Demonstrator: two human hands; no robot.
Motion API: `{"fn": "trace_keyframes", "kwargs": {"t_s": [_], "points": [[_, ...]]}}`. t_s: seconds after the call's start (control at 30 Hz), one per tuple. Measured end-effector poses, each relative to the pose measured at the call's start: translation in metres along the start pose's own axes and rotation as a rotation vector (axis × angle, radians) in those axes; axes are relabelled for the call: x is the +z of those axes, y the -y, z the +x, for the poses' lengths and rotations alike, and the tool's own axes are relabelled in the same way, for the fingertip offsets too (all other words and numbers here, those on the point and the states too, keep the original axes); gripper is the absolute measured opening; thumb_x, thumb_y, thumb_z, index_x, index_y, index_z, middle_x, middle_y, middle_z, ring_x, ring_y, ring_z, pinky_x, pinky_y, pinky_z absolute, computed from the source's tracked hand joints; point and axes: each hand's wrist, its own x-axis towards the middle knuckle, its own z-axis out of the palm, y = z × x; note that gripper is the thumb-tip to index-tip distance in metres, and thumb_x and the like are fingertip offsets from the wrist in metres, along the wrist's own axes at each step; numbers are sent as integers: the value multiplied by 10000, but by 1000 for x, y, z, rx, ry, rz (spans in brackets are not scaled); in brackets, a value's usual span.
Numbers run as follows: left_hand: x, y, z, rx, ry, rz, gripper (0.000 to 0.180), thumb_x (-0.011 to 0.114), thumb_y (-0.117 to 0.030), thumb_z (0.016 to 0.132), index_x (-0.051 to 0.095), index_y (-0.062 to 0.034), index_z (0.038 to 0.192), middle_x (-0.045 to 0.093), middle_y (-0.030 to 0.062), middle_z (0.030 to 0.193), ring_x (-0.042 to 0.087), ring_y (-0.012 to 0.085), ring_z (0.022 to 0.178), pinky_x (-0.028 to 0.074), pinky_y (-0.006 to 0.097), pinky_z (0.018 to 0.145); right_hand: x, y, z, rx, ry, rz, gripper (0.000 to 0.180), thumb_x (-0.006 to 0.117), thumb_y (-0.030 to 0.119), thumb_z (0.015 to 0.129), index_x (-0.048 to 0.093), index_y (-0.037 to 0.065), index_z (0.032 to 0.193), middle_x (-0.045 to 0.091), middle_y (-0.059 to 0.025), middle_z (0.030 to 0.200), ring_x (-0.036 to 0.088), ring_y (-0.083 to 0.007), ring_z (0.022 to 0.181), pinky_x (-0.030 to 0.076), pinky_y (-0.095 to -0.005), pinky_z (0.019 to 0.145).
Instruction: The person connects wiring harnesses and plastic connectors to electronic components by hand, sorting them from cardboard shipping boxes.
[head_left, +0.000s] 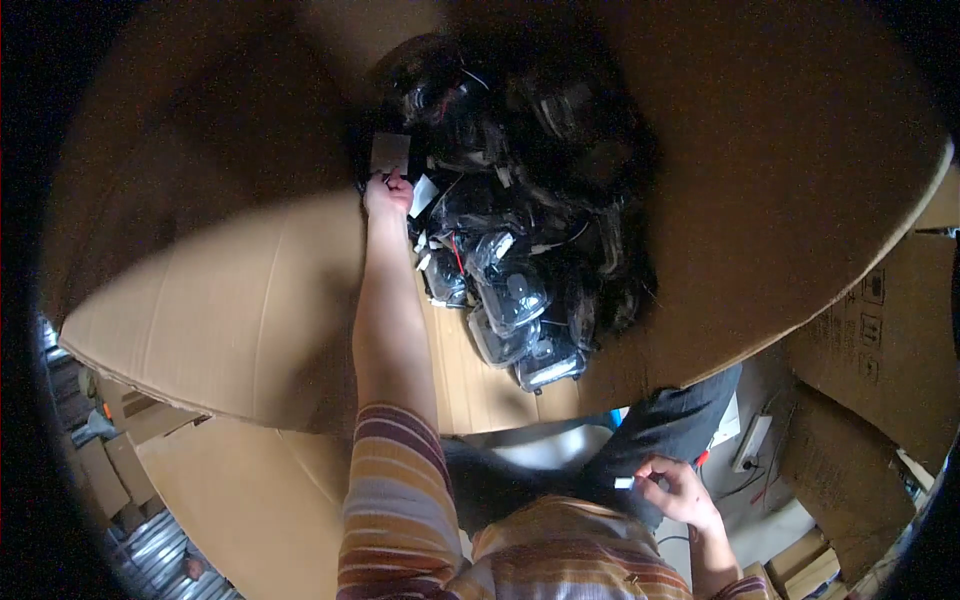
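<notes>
My left hand (390, 193) reaches deep into a large cardboard box (270, 280). Its fingers are closed at the lower edge of a flat, grey-brown rectangular piece (390, 153). A white slip (423, 195) lies just right of that hand. Beside it is a heap of dark parts in clear plastic bags (512, 297), several with white labels and thin wires; the far part of the heap is lost in shadow. My right hand (682, 492) is outside the box, near my lap, pinching a small white piece (624, 483) whose kind I cannot make out.
The box's near edge (500, 425) runs between my body and the heap. At the right are a white power strip (752, 443) with cables and more cardboard (860, 450). Cardboard pieces (103, 475) and silvery packages (165, 550) lie at the lower left.
</notes>
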Motion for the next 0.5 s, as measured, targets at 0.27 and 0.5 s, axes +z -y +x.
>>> {"fn": "trace_keyframes", "kwargs": {"t_s": [0.27, 0.5], "points": [[14, 10, -57, 637, -88, 372, 191, 442, -198, 808, 453, -91, 651, 456, -1, 570, 399, 91, 492, 328, 204, 488, 4, 5, 5, 68, 29, 68, 122, 520, 83, 726, 541, -22, 784, 568, -93, 752, 546, -152, 728, 416, -253, 662], [-30, 38, -207, 988, 374, 635, 222, 392, -186, 857, 514, -5, 818, 518, 50, 709, 463, 103, 594, 368, 210, 593, 9, 10, 0, -114, 72, -20, 118, 531, 80, 715, 535, -21, 775, 558, -106, 742, 544, -178, 707, 417, -272, 648]]}}
